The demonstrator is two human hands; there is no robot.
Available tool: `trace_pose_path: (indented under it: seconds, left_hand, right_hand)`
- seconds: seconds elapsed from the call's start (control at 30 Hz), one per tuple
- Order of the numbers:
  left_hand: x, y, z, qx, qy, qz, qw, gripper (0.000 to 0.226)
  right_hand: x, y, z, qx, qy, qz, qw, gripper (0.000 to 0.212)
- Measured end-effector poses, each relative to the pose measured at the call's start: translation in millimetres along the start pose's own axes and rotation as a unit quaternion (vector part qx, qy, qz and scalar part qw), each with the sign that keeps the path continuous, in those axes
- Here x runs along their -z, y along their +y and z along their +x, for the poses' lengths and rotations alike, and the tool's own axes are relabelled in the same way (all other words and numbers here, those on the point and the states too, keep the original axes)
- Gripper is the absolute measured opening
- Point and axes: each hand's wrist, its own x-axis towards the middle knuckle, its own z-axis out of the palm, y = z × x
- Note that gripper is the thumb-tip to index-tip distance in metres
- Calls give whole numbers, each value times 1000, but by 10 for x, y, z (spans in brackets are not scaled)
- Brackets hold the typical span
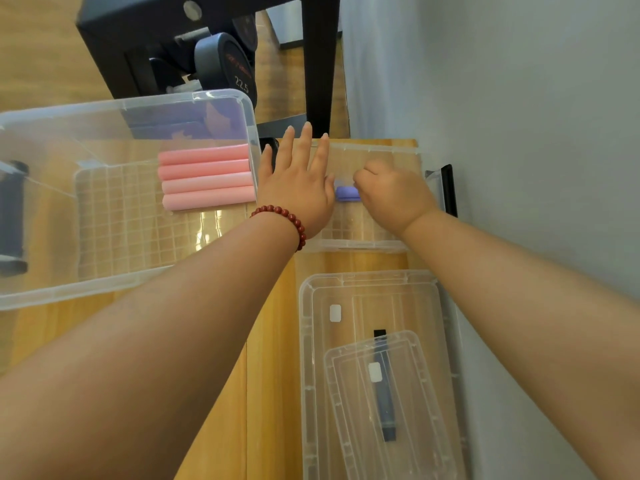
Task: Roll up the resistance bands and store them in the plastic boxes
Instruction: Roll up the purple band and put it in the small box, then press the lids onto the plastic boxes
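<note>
A small clear plastic box (372, 244) lies on the wooden floor at centre right. Inside it, my right hand (391, 192) grips a rolled purple resistance band (347, 194), most of which is hidden under my fingers. My left hand (298, 178) lies flat with straight fingers over the box's left side, just left of the purple roll. A large clear plastic box (69, 289) on the left holds several rolled pink bands (206, 176) stacked side by side.
Two clear lids (374, 375) lie stacked on the floor in front, over a dark strip. A black rack with a 22.5 dumbbell (228, 67) stands behind the boxes. A grey wall (536, 133) runs along the right. A dark roll (12, 216) sits at far left.
</note>
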Motion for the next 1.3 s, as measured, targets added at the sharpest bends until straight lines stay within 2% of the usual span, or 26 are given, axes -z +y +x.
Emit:
trace_pose_path:
  seconds: [0.07,0.17,0.23,0.3,0.4,0.6,0.7,0.83,1.0,1.1,1.23,1.3]
  left_hand:
    - [43,31,-58,-8,7,2,1000,57]
    - [96,67,-197,-16,14,-6,1000,56]
    - [112,68,-340,-18,22,-10,1000,55]
    - [120,59,-524,-21,27,-17,999,55]
    - [69,77,-869,-41,39,-24,998,55]
    - [-213,76,-1526,-137,49,-12,989,56]
    - [-362,117,-1824,-158,0,-13,987,56]
    - [-569,167,-2117,-179,-78,-3,981,55]
    - [-837,252,-2273,-187,-153,-12,970,57]
    - [-963,369,-2221,-212,-171,-20,962,57]
    - [-1112,564,-2059,-239,-163,-28,957,55]
    - [-1157,636,-2004,-227,-153,-38,961,52]
  right_hand:
    - [64,-94,-99,-5,24,16,1000,29]
    - [126,-193,-230,-22,83,30,996,8]
    - [201,-287,-336,-30,130,24,991,17]
    - [300,-411,-488,-41,162,18,986,11]
    - [405,-649,-789,-77,168,12,983,8]
    - [384,-1152,-1470,-150,104,47,982,23]
    - [298,-1379,-1890,-200,63,54,976,15]
    - [168,-1686,-2494,-270,5,66,961,27]
    - [52,-2104,-3203,-374,-100,61,920,55]
    - [-28,-2296,-3448,-430,-166,66,885,64]
    - [-99,-2377,-3569,-485,-181,109,849,66]
    - [-100,-2360,-3572,-503,-189,141,831,65]
